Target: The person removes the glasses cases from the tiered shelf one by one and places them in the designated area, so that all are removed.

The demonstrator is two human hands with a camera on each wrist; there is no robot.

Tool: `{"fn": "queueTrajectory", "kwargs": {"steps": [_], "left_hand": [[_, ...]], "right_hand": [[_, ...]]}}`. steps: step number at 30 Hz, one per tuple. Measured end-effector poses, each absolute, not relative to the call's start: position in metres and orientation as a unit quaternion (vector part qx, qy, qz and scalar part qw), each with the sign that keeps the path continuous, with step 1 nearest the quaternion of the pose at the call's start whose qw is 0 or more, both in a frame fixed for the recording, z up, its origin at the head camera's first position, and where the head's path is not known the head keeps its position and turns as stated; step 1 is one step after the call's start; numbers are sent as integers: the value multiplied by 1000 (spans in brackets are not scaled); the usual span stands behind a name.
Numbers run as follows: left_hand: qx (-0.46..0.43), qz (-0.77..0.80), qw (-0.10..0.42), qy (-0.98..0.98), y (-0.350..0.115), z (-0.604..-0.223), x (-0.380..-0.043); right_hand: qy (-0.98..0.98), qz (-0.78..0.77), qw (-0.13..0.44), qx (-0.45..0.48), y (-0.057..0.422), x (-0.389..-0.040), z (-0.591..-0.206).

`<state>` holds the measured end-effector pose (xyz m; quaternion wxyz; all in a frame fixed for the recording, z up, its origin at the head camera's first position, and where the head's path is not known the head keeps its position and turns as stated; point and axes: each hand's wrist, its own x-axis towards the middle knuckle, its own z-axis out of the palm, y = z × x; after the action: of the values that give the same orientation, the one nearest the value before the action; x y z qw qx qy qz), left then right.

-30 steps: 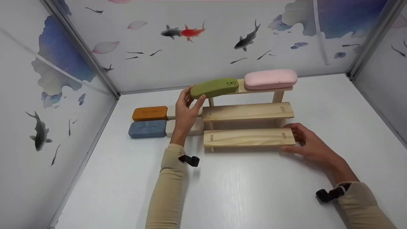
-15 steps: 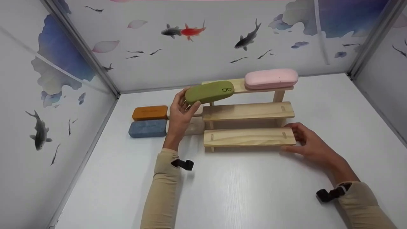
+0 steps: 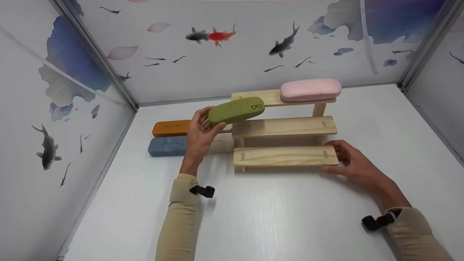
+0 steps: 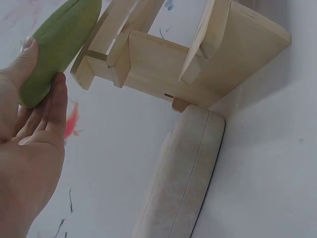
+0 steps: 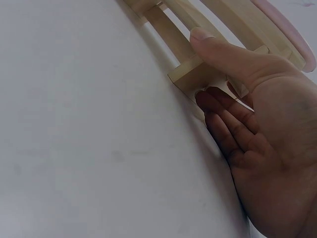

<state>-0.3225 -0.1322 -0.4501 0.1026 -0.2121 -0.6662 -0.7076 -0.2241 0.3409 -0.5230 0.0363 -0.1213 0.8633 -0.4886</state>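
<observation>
A green glasses case point(image 3: 235, 110) with a small glasses print is held in my left hand point(image 3: 198, 136), thumb at the near side and fingers at the far side. It is tilted and appears above the left end of a three-tier wooden rack point(image 3: 284, 156); the left wrist view shows the same green case point(image 4: 59, 49) near the rack's boards point(image 4: 158, 62). My right hand point(image 3: 357, 165) grips the right end of the lowest tier. From the right wrist, its thumb lies on one side of the board point(image 5: 190, 72) and the fingers on the other. A pink glasses case point(image 3: 311, 90) sits on the top tier's right half.
Left of the rack, an orange case point(image 3: 171, 128) and a blue case point(image 3: 167, 146) lie on the white table point(image 3: 275, 217). A beige case point(image 3: 222, 144) lies beside them, partly behind my left hand. Patterned walls point(image 3: 232, 65) enclose the table's back and sides.
The left hand has moved left and toward me with the green glasses case, baring the left part of the top tier. My right hand stays at the rack's end.
</observation>
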Motion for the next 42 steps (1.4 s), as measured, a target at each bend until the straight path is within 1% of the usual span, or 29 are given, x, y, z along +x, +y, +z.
{"fn": "queueTrajectory", "kwargs": {"steps": [16,25,32,42], "left_hand": [[-211,-721,97,-653,-160,-456,-315],[-190,-708,92,-674,-184,-466,-307],[-176,-710,69,-678,-199,-474,-303],[-141,-716,61,-681,-223,-487,-297]], "right_hand": [[856,-500,36,-128,341,-224,-524],[859,-495,41,-126,342,-224,-524],[856,-500,40,-125,341,-223,-523],[857,-499,48,-119,341,-223,-522]]}}
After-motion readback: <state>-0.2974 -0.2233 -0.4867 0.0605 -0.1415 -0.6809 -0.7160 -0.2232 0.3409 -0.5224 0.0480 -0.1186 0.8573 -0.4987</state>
